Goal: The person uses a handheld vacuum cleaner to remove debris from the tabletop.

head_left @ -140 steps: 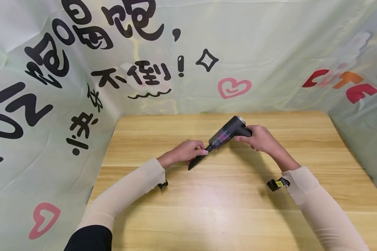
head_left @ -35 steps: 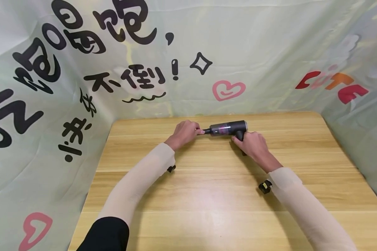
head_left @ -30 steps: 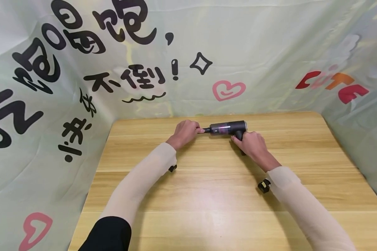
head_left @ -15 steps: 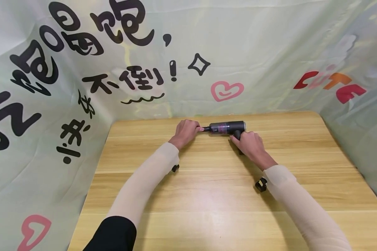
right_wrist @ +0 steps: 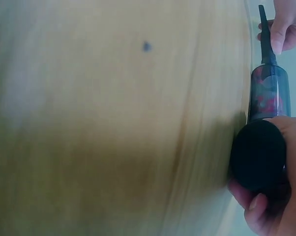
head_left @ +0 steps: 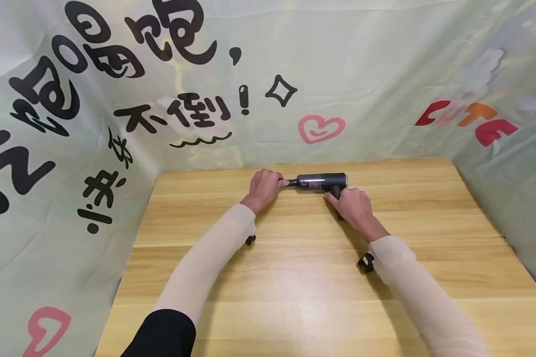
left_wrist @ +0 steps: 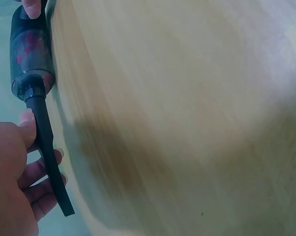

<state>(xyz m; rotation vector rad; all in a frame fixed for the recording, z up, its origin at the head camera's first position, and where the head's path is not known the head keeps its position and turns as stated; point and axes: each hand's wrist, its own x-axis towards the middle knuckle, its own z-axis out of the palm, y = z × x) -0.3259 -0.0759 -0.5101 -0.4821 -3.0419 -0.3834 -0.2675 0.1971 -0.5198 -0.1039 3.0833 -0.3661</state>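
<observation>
A black handheld vacuum cleaner (head_left: pixel 335 181) lies sideways across the far part of the table in the head view, its narrow nozzle pointing left. Through its see-through dust cup (right_wrist: pixel 270 88) something pink and red shows. My left hand (head_left: pixel 264 189) pinches the flat crevice nozzle (left_wrist: pixel 44 132), with the thumb on one side and the fingers behind it. My right hand (head_left: pixel 357 206) grips the handle, whose round dark end (right_wrist: pixel 258 155) faces the right wrist camera. The fingers wrapped round the handle are partly hidden by it.
The wooden table (head_left: pixel 295 277) spreads out in front of both arms. A pale printed cloth (head_left: pixel 375 74) hangs behind it and along both sides. A small black wrist camera (head_left: pixel 365 263) sits at the right cuff, another (head_left: pixel 250 240) at the left.
Compared with several seconds ago, the vacuum has swung from a slant to nearly level and lies closer to the table's back edge. Over the last second, both hands keep their hold with only a slight shift.
</observation>
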